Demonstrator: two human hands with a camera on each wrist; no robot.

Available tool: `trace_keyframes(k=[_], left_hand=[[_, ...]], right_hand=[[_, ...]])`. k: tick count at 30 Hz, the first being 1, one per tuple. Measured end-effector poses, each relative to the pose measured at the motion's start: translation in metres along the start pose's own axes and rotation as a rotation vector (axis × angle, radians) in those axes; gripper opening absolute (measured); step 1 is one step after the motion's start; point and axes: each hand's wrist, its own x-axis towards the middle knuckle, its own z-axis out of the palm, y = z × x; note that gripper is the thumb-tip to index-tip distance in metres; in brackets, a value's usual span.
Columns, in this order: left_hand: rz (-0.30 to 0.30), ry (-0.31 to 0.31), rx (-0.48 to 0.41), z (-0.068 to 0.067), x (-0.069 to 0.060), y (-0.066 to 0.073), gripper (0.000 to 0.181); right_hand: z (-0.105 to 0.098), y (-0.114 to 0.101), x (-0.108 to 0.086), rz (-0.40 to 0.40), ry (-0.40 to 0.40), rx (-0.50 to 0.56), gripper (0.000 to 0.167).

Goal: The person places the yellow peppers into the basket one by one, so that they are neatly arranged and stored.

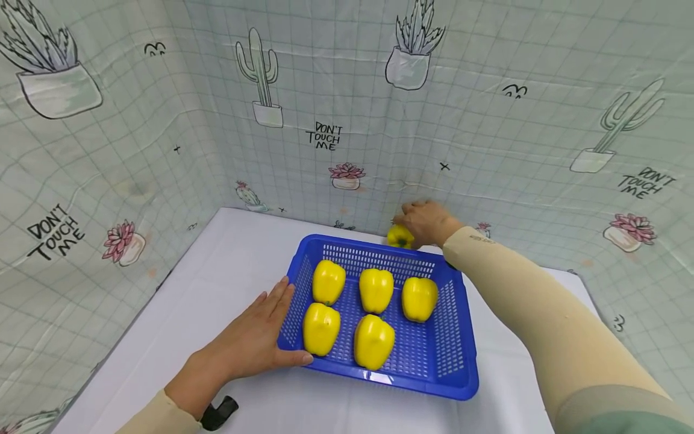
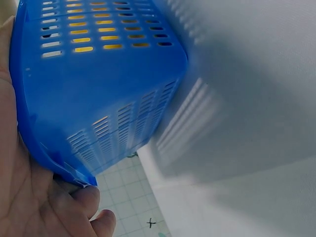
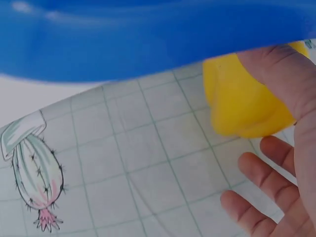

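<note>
Several yellow bell peppers [image 1: 375, 341] lie in a blue plastic basket [image 1: 458, 386] with slotted sides. My left hand [image 1: 252, 337] rests against the basket's left end, its fingers fairly straight along the rim and the thumb on the front corner. In the left wrist view, the palm side of the left hand [image 2: 29, 192] meets the basket's rim [image 2: 34, 143]. Behind the basket, my right hand [image 1: 428, 222] holds another yellow bell pepper [image 1: 400, 237]. The right wrist view shows the thumb across that pepper [image 3: 237, 106], with some other fingers off it; the basket rim hides its upper part.
The basket stands on a white-covered table [image 1: 244, 247]. A hanging cloth [image 1: 303, 181] printed with a grid and potted plants rises close behind the held pepper and on both sides. A black strap-like item [image 1: 219, 413] sits beside the left wrist.
</note>
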Motion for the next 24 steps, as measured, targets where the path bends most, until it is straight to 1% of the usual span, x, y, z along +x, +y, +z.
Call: trace_keyframes(k=[5,10,12,16,18,22,24], left_hand=[[0.000,-0.002,0.001,0.000,0.001,0.001,0.130],[-0.011,-0.008,-0.003,-0.001,0.001,0.002,0.129],[-0.008,-0.009,-0.005,-0.001,0.001,0.002,0.128],[0.002,-0.006,-0.015,-0.001,0.000,0.002,0.126],[0.006,-0.002,-0.012,-0.001,0.000,0.001,0.126],[0.012,0.008,-0.007,-0.001,0.000,0.000,0.126],[0.016,0.013,-0.010,-0.001,0.000,0.000,0.127]], right_hand=[[-0.005,0.004,-0.009,0.022,0.024,-0.065,0.072],[-0.008,0.008,-0.021,0.080,0.065,-0.064,0.077],[-0.007,0.010,-0.028,0.103,0.083,-0.054,0.076],[-0.001,0.017,-0.043,0.145,0.135,-0.037,0.068],[0.001,0.020,-0.051,0.163,0.159,-0.014,0.068],[0.007,0.029,-0.070,0.216,0.173,0.046,0.070],[0.012,0.034,-0.082,0.256,0.174,0.073,0.072]])
